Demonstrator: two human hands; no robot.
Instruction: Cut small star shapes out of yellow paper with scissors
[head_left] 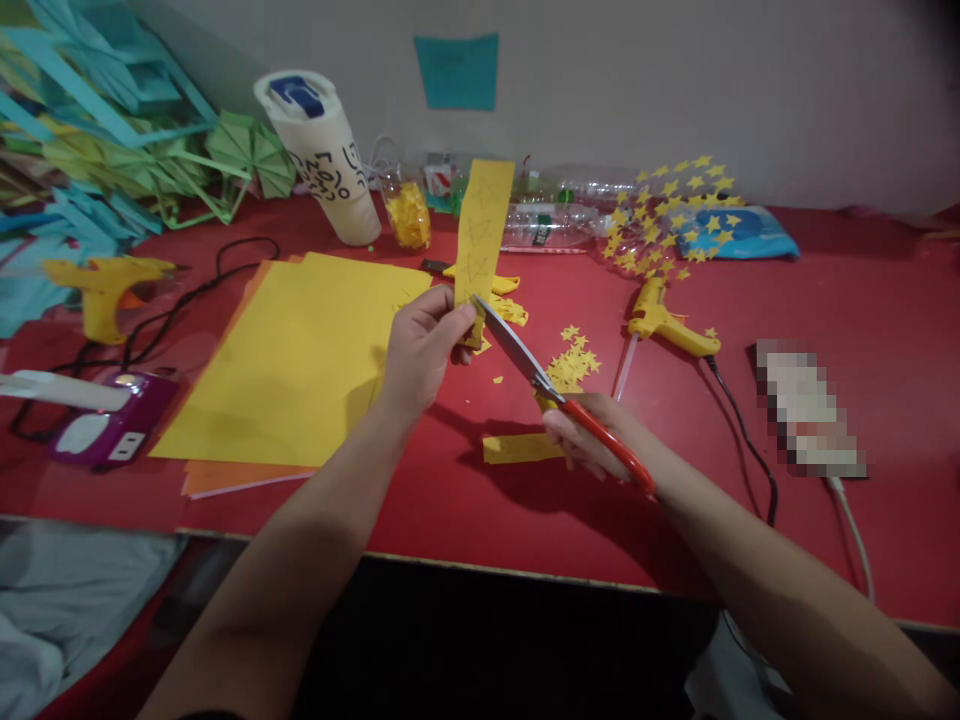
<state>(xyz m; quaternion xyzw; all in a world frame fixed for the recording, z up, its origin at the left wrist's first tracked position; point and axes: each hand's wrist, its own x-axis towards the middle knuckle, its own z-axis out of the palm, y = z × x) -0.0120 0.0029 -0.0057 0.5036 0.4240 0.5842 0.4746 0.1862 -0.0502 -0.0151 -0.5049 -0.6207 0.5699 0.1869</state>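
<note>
My left hand [424,345] pinches the lower end of a yellow paper strip [481,225], held upright above the table. Stars are drawn in outline down the strip. Red-handled scissors [559,395] are gripped in my right hand [596,435], and their blade tips meet the strip beside my left thumb. Whether the blades are fully closed is hard to make out. Small cut-out yellow stars [574,362] lie in a pile just beyond my right hand. Another yellow strip [519,447] rests flat on the table, partly behind that hand.
Yellow sheets [300,360] are stacked at left. Yellow glue guns stand left [105,295] and right [664,322], with cords trailing. A white tumbler [326,160], a cup of yellow pieces [407,215] and plastic bottles [551,225] line the wall. A phone [810,405] lies at right.
</note>
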